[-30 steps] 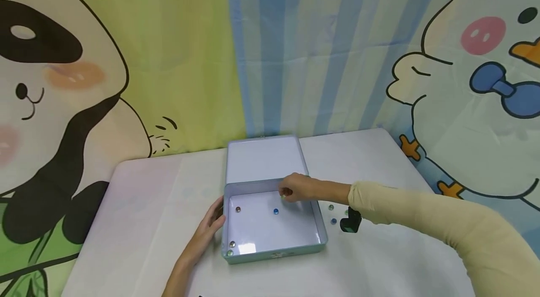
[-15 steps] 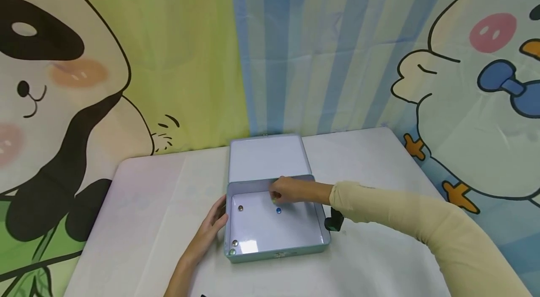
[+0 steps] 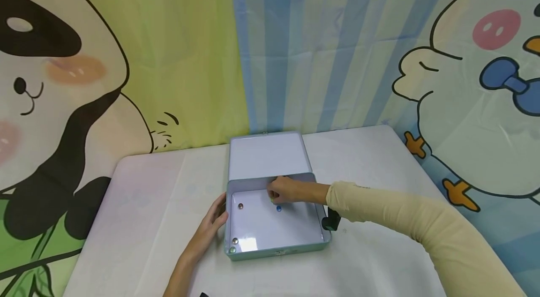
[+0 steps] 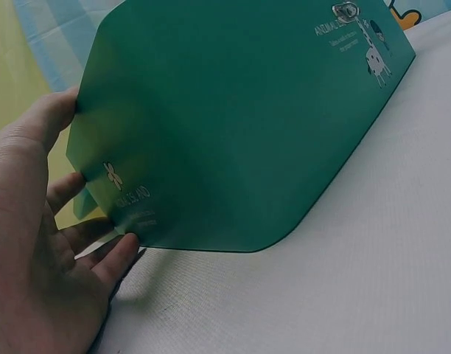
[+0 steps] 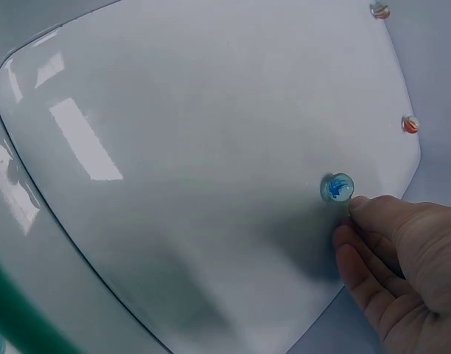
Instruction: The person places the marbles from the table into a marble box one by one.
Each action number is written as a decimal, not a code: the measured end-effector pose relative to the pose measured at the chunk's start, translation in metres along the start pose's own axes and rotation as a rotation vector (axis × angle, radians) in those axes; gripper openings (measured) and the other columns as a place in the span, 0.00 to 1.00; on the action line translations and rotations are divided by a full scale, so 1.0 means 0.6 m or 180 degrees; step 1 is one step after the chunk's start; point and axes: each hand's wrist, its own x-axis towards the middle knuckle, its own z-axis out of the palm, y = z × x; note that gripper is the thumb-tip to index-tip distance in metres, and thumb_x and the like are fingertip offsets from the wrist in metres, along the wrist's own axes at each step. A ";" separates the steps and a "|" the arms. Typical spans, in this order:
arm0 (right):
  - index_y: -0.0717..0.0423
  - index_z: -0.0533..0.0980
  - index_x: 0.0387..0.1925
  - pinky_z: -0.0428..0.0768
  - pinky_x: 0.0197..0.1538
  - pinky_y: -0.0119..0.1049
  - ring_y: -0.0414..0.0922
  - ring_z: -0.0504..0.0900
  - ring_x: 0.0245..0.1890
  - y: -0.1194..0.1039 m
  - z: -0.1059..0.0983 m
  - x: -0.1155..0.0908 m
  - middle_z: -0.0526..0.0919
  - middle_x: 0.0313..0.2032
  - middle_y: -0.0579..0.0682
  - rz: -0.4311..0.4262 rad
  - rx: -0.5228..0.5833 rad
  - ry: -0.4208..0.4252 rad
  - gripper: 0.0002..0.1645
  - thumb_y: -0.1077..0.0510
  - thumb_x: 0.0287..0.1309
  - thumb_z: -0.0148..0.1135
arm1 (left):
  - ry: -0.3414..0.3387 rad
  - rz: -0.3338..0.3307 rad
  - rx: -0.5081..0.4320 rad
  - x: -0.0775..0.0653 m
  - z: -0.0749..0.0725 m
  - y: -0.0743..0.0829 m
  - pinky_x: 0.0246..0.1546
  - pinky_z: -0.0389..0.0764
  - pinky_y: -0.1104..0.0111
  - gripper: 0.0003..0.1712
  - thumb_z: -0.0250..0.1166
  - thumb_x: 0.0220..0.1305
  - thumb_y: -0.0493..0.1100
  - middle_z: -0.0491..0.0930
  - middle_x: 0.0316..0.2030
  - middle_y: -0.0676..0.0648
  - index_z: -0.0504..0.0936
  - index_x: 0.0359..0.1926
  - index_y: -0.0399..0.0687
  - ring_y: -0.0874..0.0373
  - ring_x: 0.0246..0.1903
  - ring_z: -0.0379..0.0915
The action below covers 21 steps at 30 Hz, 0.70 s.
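Note:
In the head view, an open tin box (image 3: 291, 251), green outside and white inside, lies on the white-covered table. My left hand (image 3: 209, 222) touches its left side; in the left wrist view the spread fingers (image 4: 121, 259) rest against the green wall (image 4: 211, 133). My right hand (image 3: 283, 190) is inside the box near the back wall, pinching a small yellowish-green marble (image 3: 272, 200), mostly hidden by the fingers. A blue marble (image 5: 337, 187) lies on the box floor right by the thumb. More marbles lie along the left side: a brownish one (image 3: 240, 206), another (image 3: 235, 241) and a greenish one (image 3: 232, 250).
The box lid (image 3: 267, 154) is folded back behind the box. A black wrist camera (image 3: 331, 219) on the right arm overlaps the box's right wall. Behind the table (image 3: 147, 212) hangs a cartoon-printed curtain (image 3: 185, 53).
My right hand has moved left inside the box with the marble, then nearly stopped. The marbles on the table at right are now mostly hidden by the arm. The left hand stays put.

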 end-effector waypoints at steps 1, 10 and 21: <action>0.58 0.79 0.29 0.73 0.31 0.22 0.35 0.74 0.26 0.000 0.000 0.000 0.83 0.27 0.48 0.0005 -0.0001 -0.0002 0.02 0.64 0.56 0.65 | 0.0001 0.0015 0.0001 0.000 0.000 0.001 0.71 0.45 0.37 0.32 0.47 0.74 0.47 0.51 0.76 0.45 0.50 0.75 0.64 0.41 0.75 0.46; 0.59 0.79 0.39 0.77 0.36 0.24 0.37 0.78 0.32 -0.006 -0.021 -0.036 0.84 0.33 0.48 0.0126 0.0178 -0.0042 0.06 0.63 0.59 0.65 | -0.0067 0.0061 -0.0058 -0.002 0.002 0.006 0.71 0.45 0.37 0.32 0.47 0.74 0.46 0.50 0.76 0.44 0.50 0.75 0.63 0.40 0.75 0.46; 0.53 0.80 0.37 0.79 0.34 0.24 0.30 0.76 0.30 -0.002 -0.096 -0.205 0.83 0.31 0.42 -0.0056 0.0682 0.0217 0.03 0.59 0.61 0.63 | -0.0005 -0.0019 -0.0078 -0.002 0.001 0.002 0.71 0.43 0.37 0.32 0.47 0.74 0.48 0.49 0.76 0.45 0.50 0.75 0.63 0.39 0.75 0.44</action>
